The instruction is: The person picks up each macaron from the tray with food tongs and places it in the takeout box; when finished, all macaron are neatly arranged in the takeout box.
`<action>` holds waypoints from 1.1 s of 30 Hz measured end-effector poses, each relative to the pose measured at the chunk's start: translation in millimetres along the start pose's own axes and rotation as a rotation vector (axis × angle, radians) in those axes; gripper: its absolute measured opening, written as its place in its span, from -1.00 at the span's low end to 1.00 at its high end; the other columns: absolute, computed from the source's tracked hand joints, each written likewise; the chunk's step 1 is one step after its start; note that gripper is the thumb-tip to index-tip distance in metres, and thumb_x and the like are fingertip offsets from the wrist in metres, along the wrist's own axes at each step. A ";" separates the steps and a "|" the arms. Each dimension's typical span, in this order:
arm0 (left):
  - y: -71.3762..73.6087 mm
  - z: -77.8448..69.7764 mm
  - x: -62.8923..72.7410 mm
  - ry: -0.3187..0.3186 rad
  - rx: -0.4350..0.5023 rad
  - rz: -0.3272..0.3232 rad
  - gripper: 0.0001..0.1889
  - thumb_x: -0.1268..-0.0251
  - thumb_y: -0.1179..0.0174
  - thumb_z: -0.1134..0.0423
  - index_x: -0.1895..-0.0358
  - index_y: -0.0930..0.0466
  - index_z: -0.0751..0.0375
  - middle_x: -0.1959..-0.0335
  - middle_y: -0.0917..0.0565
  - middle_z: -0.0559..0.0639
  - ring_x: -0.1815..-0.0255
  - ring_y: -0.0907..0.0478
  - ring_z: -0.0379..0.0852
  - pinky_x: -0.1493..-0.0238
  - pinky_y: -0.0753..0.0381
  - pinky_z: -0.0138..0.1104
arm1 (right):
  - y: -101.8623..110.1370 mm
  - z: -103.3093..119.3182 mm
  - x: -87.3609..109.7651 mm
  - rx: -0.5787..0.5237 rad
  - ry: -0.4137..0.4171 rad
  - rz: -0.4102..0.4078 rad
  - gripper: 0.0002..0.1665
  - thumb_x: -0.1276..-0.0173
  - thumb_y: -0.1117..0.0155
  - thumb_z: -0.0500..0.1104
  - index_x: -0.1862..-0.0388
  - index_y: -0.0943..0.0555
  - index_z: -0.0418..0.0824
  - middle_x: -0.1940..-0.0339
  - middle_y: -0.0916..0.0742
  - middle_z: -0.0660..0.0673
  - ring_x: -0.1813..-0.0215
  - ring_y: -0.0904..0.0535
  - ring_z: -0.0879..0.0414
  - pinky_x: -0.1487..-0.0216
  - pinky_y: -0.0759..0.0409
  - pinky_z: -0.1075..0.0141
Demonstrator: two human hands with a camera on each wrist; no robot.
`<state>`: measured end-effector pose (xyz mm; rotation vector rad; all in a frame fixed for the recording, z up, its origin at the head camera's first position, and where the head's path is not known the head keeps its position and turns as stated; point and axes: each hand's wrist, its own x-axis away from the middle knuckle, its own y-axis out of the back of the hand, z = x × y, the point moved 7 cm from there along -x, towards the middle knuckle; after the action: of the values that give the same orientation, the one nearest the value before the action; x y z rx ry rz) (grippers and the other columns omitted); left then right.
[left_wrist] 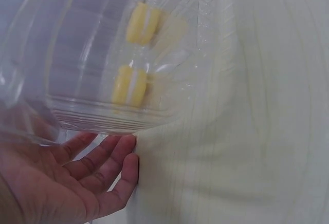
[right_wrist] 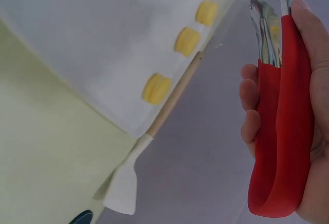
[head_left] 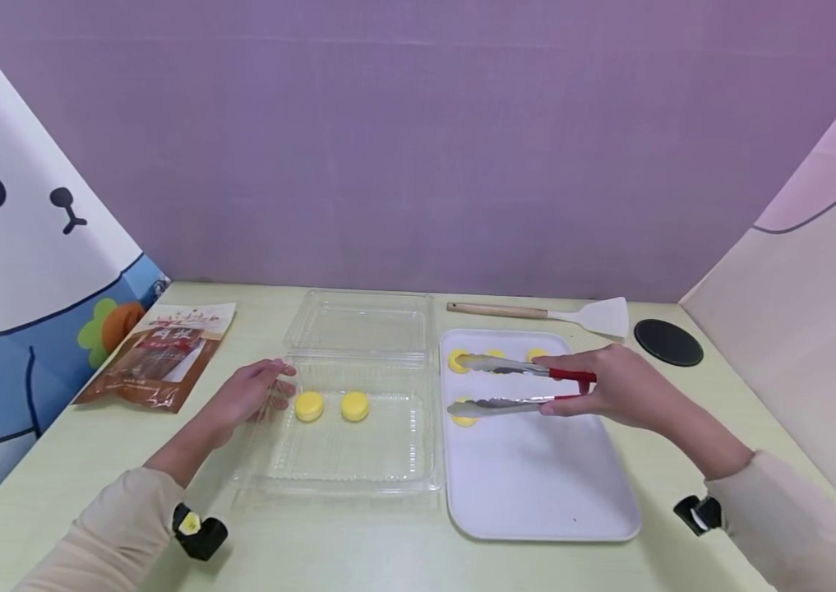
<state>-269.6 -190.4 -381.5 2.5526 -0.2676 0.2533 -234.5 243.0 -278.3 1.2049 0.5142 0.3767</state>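
My right hand (head_left: 606, 382) grips metal tongs (right_wrist: 280, 121) by their red handles. Their two tips stand apart over the left side of a white tray (head_left: 536, 485). Several yellow macarons lie on that tray, among them a macaron (head_left: 464, 418) partly covered by the lower tip and another macaron (head_left: 456, 362) by the upper tip. An opened clear plastic box (head_left: 358, 473) sits left of the tray, with two yellow macarons (head_left: 354, 406) inside. At its left wall, my left hand (left_wrist: 72, 178) touches the plastic with loosely bent fingers.
Behind the tray lies a white spatula (head_left: 602, 316) with a wooden handle. A black round disc (head_left: 669, 342) is to its right. A brown food packet (head_left: 159, 358) lies at the far left. A purple backdrop (head_left: 418, 164) borders the table's back edge.
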 end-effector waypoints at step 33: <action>-0.1 -2.1 1.1 -0.004 0.002 -0.003 -0.40 -0.74 0.41 -0.02 -0.37 -0.36 0.44 -0.19 -0.63 0.36 -0.01 -0.69 0.12 0.20 -0.55 -0.23 | -48.5 -13.4 22.4 -0.011 0.015 -0.079 -0.44 -0.01 -0.68 0.08 0.00 -0.81 -0.10 0.35 -0.84 0.03 0.53 -0.46 0.40 0.55 -0.31 0.42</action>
<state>-268.8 -189.3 -379.5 2.5559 -0.2647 0.2475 -223.3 250.0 -331.8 1.1680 0.5703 0.3216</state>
